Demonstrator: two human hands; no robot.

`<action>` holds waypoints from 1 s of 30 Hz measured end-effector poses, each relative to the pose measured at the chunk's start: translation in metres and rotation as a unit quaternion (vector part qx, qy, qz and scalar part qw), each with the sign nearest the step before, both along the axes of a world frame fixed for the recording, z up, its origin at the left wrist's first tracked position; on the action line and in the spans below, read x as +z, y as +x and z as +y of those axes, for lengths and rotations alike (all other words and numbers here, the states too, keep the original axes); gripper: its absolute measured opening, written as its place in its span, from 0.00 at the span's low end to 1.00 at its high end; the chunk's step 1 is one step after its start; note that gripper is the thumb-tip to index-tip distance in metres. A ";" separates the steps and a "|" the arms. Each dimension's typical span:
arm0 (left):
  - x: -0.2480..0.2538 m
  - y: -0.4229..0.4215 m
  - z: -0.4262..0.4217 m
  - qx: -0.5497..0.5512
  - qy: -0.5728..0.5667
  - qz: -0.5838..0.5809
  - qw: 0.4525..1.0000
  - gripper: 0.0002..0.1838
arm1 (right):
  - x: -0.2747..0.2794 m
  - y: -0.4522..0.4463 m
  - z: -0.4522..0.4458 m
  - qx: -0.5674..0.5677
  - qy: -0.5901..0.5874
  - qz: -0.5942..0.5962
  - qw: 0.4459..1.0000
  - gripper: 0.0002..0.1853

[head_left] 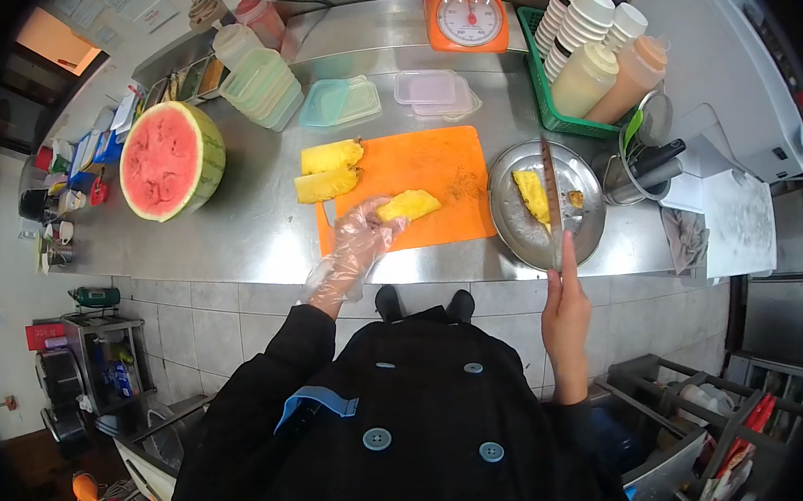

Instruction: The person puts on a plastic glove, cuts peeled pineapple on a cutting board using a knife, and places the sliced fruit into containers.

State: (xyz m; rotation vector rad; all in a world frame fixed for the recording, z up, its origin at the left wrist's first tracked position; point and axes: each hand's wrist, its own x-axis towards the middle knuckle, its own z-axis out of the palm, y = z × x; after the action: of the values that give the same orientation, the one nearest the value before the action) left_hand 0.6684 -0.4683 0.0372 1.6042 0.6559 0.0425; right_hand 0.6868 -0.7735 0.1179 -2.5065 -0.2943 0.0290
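My left hand (362, 236), in a clear plastic glove, grips a pineapple piece (409, 205) over the front of an orange cutting board (426, 164). Two more pineapple pieces (329, 171) lie at the board's left edge. My bare right hand (567, 309) is closed on the handle of a long knife (552, 194), its index finger stretched along it. The blade lies over a round metal plate (507, 232), between a yellow pineapple strip (532, 196) and a small brownish scrap (575, 198).
A cut watermelon (171, 161) stands at the left. Behind the board are plastic lids (341, 103), stacked containers (262, 89) and an orange scale (467, 15). A green basket (573, 124) with bottles and cups is at the back right, beside a metal utensil holder (625, 185).
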 end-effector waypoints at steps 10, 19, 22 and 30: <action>-0.021 -0.005 -0.007 0.045 0.220 -0.131 0.966 0.16 | -0.037 -0.027 0.029 0.160 -0.089 0.008 0.983 0.37; -0.010 -0.014 -0.002 0.054 0.104 -0.006 0.993 0.17 | -0.044 -0.027 0.055 0.195 -0.108 0.060 0.973 0.41; -0.016 -0.013 0.001 0.055 0.094 -0.028 0.994 0.17 | -0.058 -0.029 0.060 0.199 -0.123 0.089 0.968 0.42; -0.021 -0.015 0.000 0.082 0.044 -0.052 0.994 0.14 | -0.042 -0.025 0.056 0.211 -0.104 0.061 0.970 0.44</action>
State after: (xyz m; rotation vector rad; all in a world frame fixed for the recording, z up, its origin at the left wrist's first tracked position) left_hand 0.6534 -0.4681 0.0162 1.6175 0.7120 0.2783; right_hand 0.6618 -0.7175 0.0763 -2.5852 -0.8032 0.4028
